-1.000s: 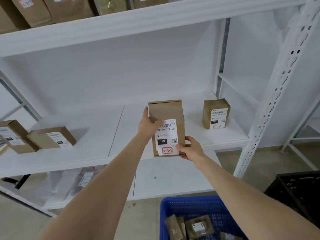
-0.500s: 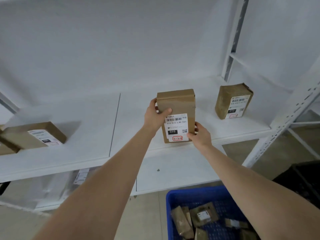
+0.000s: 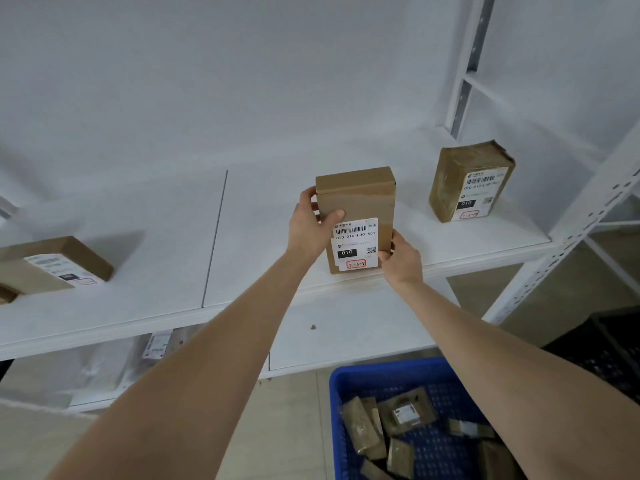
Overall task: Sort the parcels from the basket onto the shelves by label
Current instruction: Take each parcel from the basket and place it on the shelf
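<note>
A brown cardboard parcel [image 3: 356,199] with a white label marked 010 stands upright near the front edge of the white middle shelf [image 3: 166,258]. My left hand [image 3: 310,226] grips its left side, thumb across the front. My right hand [image 3: 401,259] pinches its lower right corner. The blue basket [image 3: 337,382] sits on the floor at the bottom right with several brown parcels inside.
Another labelled parcel [image 3: 469,180] stands upright on the same shelf to the right, close to the perforated upright post [image 3: 568,233]. A flat parcel [image 3: 59,263] lies at the shelf's left. A black crate [image 3: 609,344] stands at the right edge. A lower shelf [image 3: 346,341] runs underneath.
Both hands carried the parcel forward from in front of the shelf onto the shelf board, where it now stands near the front edge. The view tilted down and moved closer.
</note>
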